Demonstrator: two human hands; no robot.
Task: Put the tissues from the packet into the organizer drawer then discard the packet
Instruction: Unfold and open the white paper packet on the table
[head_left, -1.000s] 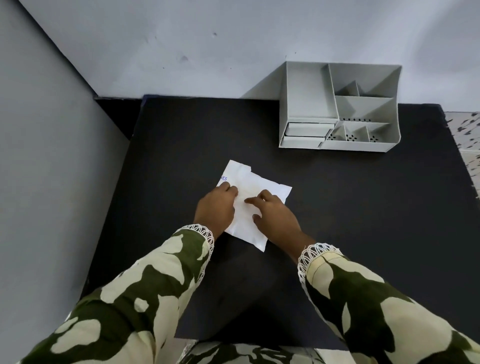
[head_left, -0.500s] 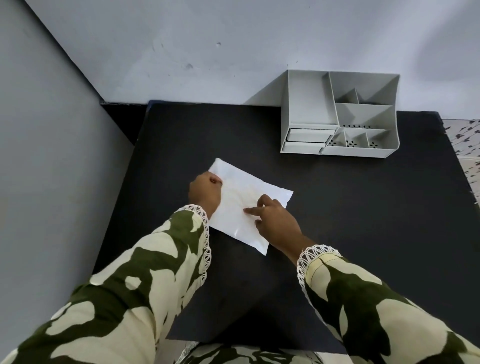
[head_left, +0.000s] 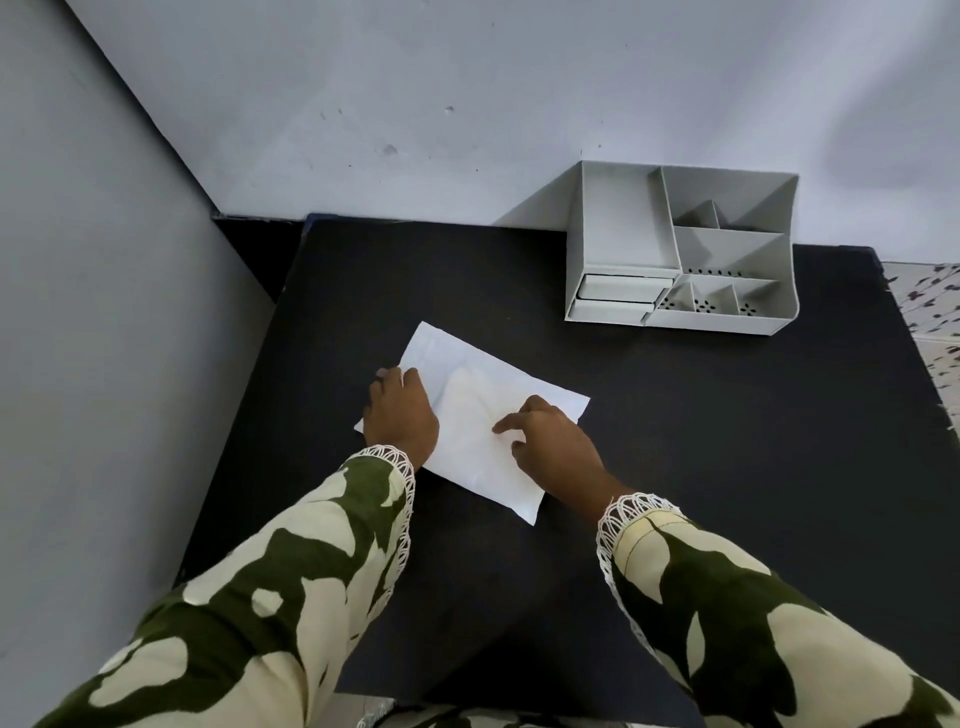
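Packet flat on desk, left hand pinching its edge, right hand open on top. I'd worry tissues tear if yanked; drawers look closed.

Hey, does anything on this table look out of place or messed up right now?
Nothing stands out. The white packet lies flat on the black table under both hands, and the grey organizer sits upright at the back, drawers shut.
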